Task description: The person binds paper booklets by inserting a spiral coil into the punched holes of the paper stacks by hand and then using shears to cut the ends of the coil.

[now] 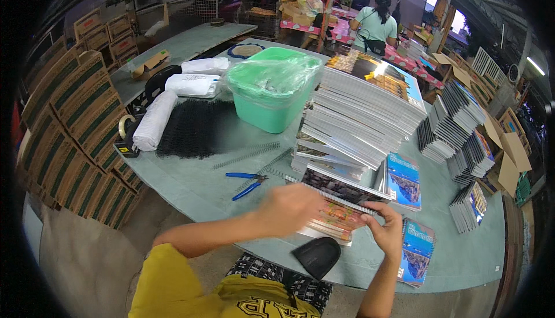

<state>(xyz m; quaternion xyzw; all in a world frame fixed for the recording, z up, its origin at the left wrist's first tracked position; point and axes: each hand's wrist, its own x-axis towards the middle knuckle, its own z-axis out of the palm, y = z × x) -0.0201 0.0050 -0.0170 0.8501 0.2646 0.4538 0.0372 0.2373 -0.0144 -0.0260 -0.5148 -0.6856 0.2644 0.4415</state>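
Observation:
A spiral notebook (335,194) lies at the near edge of the table, with a dark page side up and an orange patterned side below its binding coil. My right hand (384,225) grips its right end, thumb and fingers closed at the coil. Over its left end is my left hand (289,209), smeared by motion, so its fingers cannot be made out. A thin wire coil (280,173) sticks out to the left of the notebook. Blue-handled cutters (247,185) lie left of my left hand, beside loose coils (245,155). A black rounded flat object (317,257) lies just below the notebook.
Tall stacks of bound notebooks (364,110) stand behind; blue-covered notebooks (417,251) lie right. Beyond the cutters are a green plastic-wrapped bin (272,95), black coils (193,127) and white rolls (155,121). Cartons (87,127) are piled left. A person (376,26) stands far back.

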